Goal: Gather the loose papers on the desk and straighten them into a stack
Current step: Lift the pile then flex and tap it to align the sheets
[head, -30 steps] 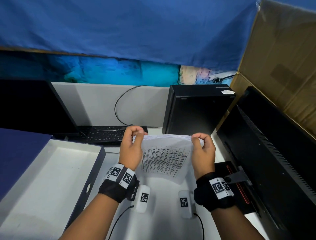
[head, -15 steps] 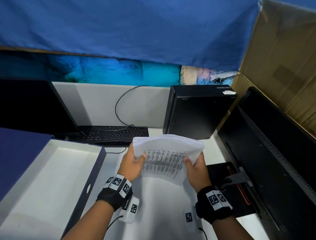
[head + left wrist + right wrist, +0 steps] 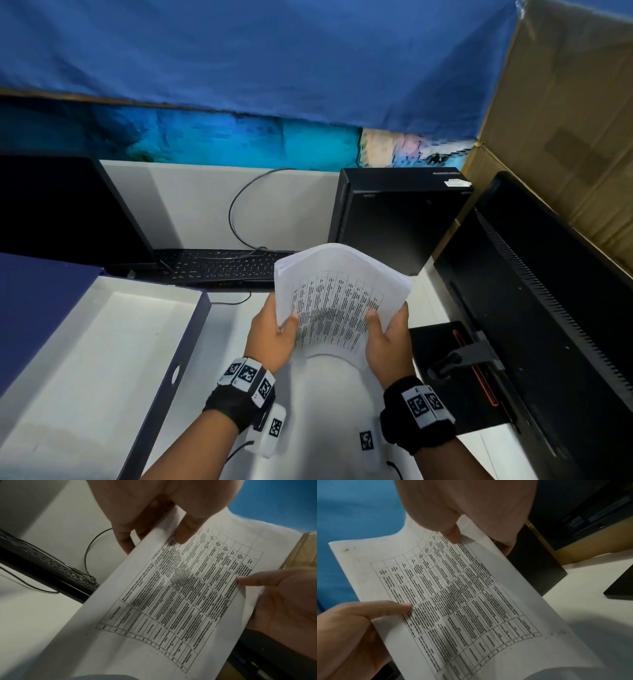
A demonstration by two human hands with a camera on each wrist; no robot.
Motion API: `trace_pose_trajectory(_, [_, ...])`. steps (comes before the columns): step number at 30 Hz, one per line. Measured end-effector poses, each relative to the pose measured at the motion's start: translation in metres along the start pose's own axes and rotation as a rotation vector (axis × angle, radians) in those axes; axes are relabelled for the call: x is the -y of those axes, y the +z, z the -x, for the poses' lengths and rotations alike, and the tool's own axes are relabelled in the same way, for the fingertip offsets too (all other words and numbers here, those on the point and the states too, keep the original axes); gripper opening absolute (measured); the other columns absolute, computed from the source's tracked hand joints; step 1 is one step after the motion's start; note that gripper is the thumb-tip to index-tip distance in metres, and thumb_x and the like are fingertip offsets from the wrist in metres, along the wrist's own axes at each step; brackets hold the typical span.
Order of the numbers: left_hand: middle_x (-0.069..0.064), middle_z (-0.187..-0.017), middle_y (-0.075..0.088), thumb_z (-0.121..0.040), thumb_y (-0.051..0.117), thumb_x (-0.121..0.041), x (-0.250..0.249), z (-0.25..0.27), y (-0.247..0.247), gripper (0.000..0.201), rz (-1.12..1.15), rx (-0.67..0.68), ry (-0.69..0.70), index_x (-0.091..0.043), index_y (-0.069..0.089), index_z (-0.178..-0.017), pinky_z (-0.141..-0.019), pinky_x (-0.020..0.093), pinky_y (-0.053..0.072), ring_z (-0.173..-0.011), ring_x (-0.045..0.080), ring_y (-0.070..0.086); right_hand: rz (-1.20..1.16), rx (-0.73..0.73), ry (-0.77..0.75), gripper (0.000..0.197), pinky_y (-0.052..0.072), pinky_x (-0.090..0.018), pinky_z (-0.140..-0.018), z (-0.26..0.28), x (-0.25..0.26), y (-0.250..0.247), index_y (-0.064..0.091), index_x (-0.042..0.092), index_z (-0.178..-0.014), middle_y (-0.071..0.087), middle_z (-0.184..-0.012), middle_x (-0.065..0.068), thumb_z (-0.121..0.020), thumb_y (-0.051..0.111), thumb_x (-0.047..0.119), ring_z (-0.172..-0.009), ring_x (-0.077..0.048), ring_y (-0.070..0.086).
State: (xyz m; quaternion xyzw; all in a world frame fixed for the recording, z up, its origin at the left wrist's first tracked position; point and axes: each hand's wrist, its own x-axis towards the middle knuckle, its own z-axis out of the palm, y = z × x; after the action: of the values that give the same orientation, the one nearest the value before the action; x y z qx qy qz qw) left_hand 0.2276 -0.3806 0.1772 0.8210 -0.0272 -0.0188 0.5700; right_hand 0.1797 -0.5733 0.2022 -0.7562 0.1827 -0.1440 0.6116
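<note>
Stack of papers [image 3: 337, 298] held up off the desk [image 3: 329, 404], gripped from both side edges. Left hand [image 3: 272, 337] on the left edge, thumb [image 3: 189, 526] pressed flat on the printed table of the top sheet, fingers [image 3: 122, 539] curled behind the stack. Right hand [image 3: 388, 339] on the right edge, thumb [image 3: 452, 534] on top, remaining fingers tucked underneath, probably wrapped round the back though mostly hidden there. Sheets bowed upward between the two thumbs, far end fanning slightly beyond the fingertips. Black keyboard [image 3: 219, 269] past the left fingers, black computer case [image 3: 399, 219] beyond the stack's far edge. Open white tray [image 3: 102, 359] left of the left hand, dark monitor [image 3: 548, 308] right of the right hand.
</note>
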Motion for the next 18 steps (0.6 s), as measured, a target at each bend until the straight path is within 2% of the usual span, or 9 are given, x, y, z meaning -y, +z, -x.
trace_pose_trajectory(3, [-0.004,-0.113,0.063,-0.092,0.057,-0.015,0.009,0.0,0.001,0.039,-0.093,0.057,-0.088,-0.018,0.05,-0.131,-0.075,0.014,0.041,-0.101,0.015,0.06,0.125,0.037,0.09,0.028,0.05,-0.013,-0.071,0.002,-0.012,0.001,0.038,0.025,-0.114,0.062,-0.102,0.007,-0.097,0.054,0.01,-0.098,-0.016,0.065])
trace_pose_trajectory(5, [-0.002,-0.116,0.063,-0.093,0.057,-0.02,0.018,0.002,0.0,0.039,-0.139,0.091,-0.127,-0.016,0.05,-0.132,-0.083,0.021,0.041,-0.106,0.019,0.06,0.23,0.089,0.175,0.029,0.05,-0.028,-0.08,0.003,-0.022,-0.002,0.042,0.022,-0.111,0.063,-0.106,0.001,-0.092,0.058,0.009,-0.108,-0.029,0.065])
trace_pose_trajectory(7, [-0.005,-0.115,0.062,-0.095,0.055,-0.023,0.021,0.002,-0.002,0.039,-0.155,0.114,-0.114,-0.015,0.051,-0.132,-0.087,0.023,0.039,-0.107,0.016,0.059,0.261,0.073,0.185,0.034,0.049,-0.03,-0.079,0.001,-0.018,-0.006,0.044,0.019,-0.112,0.062,-0.106,0.001,-0.087,0.063,0.006,-0.11,-0.03,0.063])
trace_pose_trajectory(9, [-0.007,-0.114,0.062,-0.096,0.054,-0.025,0.021,0.003,-0.004,0.038,-0.177,0.144,-0.08,-0.016,0.051,-0.133,-0.086,0.022,0.039,-0.104,0.014,0.058,0.308,-0.031,0.029,0.05,0.049,-0.035,-0.087,0.0,0.001,-0.01,0.043,0.014,-0.121,0.057,-0.118,-0.004,-0.079,0.069,0.008,-0.117,-0.031,0.058])
trace_pose_trajectory(10, [-0.004,-0.116,0.065,-0.096,0.053,-0.026,0.022,0.003,-0.004,0.038,-0.196,0.153,-0.061,-0.017,0.052,-0.133,-0.086,0.023,0.04,-0.105,0.017,0.06,0.362,-0.092,-0.119,0.062,0.046,-0.041,-0.098,-0.002,0.014,-0.012,0.04,0.013,-0.129,0.051,-0.13,-0.007,-0.075,0.072,0.01,-0.125,-0.032,0.051])
trace_pose_trajectory(12, [0.001,-0.118,0.068,-0.097,0.051,-0.028,0.023,0.001,-0.005,0.036,-0.245,0.167,-0.024,-0.018,0.053,-0.131,-0.083,0.024,0.042,-0.106,0.021,0.063,0.527,-0.16,-0.41,0.082,0.024,-0.049,-0.119,-0.003,0.045,-0.013,0.034,0.014,-0.139,0.034,-0.15,-0.012,-0.068,0.075,0.015,-0.143,-0.032,0.031])
trace_pose_trajectory(13, [0.003,-0.116,0.068,-0.097,0.05,-0.028,0.025,0.0,-0.006,0.034,-0.267,0.173,-0.012,-0.019,0.054,-0.129,-0.082,0.025,0.043,-0.105,0.023,0.063,0.672,-0.161,-0.512,0.085,0.013,-0.052,-0.12,-0.005,0.063,-0.012,0.034,0.015,-0.141,0.027,-0.155,-0.014,-0.066,0.075,0.018,-0.148,-0.034,0.022])
trace_pose_trajectory(15, [0.004,-0.109,0.069,-0.096,0.05,-0.025,0.026,-0.003,-0.006,0.03,-0.317,0.195,0.016,-0.02,0.055,-0.125,-0.078,0.028,0.045,-0.098,0.026,0.065,0.989,-0.072,-0.61,0.087,0.005,-0.06,-0.117,-0.009,0.091,-0.006,0.035,0.022,-0.143,0.022,-0.159,-0.013,-0.064,0.072,0.023,-0.151,-0.038,0.01])
trace_pose_trajectory(18, [0.005,-0.103,0.071,-0.094,0.049,-0.027,0.025,-0.006,-0.008,0.034,-0.376,0.229,0.097,-0.025,0.052,-0.127,-0.077,0.037,0.052,-0.09,0.028,0.065,1.196,0.137,-0.654,0.07,0.007,-0.065,-0.115,-0.017,0.103,0.006,0.046,0.03,-0.136,0.038,-0.154,-0.001,-0.07,0.065,0.017,-0.149,-0.031,0.021])
